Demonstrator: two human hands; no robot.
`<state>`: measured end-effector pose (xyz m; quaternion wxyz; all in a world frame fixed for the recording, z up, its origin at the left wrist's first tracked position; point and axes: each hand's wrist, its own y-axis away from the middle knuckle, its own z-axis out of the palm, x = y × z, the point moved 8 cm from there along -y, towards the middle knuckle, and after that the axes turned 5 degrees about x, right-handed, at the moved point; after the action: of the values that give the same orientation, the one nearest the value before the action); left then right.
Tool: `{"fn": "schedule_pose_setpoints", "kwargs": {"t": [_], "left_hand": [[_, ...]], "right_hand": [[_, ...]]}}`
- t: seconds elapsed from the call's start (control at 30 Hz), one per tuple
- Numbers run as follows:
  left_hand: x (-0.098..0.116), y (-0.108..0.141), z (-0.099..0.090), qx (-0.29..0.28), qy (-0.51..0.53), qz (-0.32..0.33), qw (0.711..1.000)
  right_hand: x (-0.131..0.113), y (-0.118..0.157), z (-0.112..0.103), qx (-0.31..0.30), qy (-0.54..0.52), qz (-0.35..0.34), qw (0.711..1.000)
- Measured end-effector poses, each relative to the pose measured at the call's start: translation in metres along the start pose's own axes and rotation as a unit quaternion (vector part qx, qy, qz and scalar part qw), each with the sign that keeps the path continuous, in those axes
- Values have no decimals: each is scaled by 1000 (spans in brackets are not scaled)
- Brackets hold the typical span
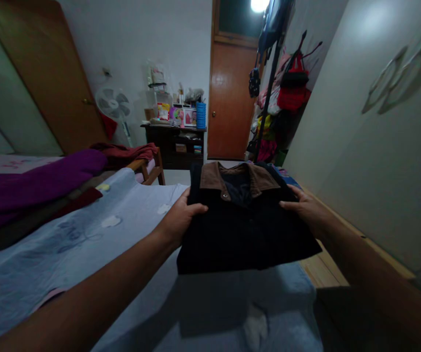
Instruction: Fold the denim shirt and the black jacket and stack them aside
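A folded black jacket (247,230) with a brown collar is held up in front of me, above the bed. My left hand (181,217) grips its left side, thumb on top and fingers hidden underneath. On the opposite side my right hand (305,210) is closed the same way, its thumb pressing the front. The collar (265,178) faces away from me, with a round snap at one tip. Beneath the jacket lies a light blue bedsheet (140,264) with pale patches, and a shadow falls on it.
To the left lie a purple blanket (49,178) and a reddish cloth (125,154) by a wooden bed frame (155,171). A white fan (115,105) and a dark cabinet (159,144) stand at the back. A white wardrobe (371,146) closes off the right; bags (293,93) hang behind.
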<state>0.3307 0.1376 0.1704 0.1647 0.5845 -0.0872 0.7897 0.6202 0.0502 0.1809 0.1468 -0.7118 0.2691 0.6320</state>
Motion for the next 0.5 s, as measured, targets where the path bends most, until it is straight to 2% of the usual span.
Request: {"fn": "schedule_pose_setpoints", "kwargs": {"t": [0.17,0.3,0.37,0.5], "left_hand": [[2,-74,77,-49,23,47,997],[-9,-139,129,-76,31,69,994],[-17,-171,150,-81,24,74,994],[-31,-220,178,-64,-2,82,995]], "right_hand": [[-27,-63,-62,66,34,-56,996],[-41,-116,-102,131,77,-108,983],[-44,-142,-118,161,96,-130,974],[-47,-183,-142,211,137,-182,951]]}}
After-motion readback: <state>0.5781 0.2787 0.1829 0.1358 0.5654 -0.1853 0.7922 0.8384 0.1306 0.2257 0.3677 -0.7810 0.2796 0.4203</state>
